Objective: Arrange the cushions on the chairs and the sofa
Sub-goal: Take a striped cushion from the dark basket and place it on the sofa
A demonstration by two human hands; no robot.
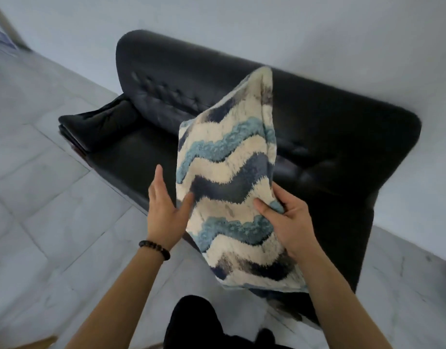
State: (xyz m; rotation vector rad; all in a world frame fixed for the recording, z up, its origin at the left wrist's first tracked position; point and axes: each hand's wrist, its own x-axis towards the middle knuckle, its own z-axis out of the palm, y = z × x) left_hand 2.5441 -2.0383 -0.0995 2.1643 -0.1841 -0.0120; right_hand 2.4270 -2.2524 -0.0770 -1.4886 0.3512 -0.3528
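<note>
Sofa (317, 127) behind; cushion (227, 172) between left hand (166, 212), right hand (289, 222) fingers.

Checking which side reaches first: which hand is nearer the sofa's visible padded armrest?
Left. The left hand touches the cushion on the side toward the armrest; the right hand grips its opposite edge, farther away.

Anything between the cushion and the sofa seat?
Nothing visible. The cushion is held up over the sofa seat, with the right hand gripping its edge and the left hand flat against it. The cushion itself hides part of the seat.
</note>
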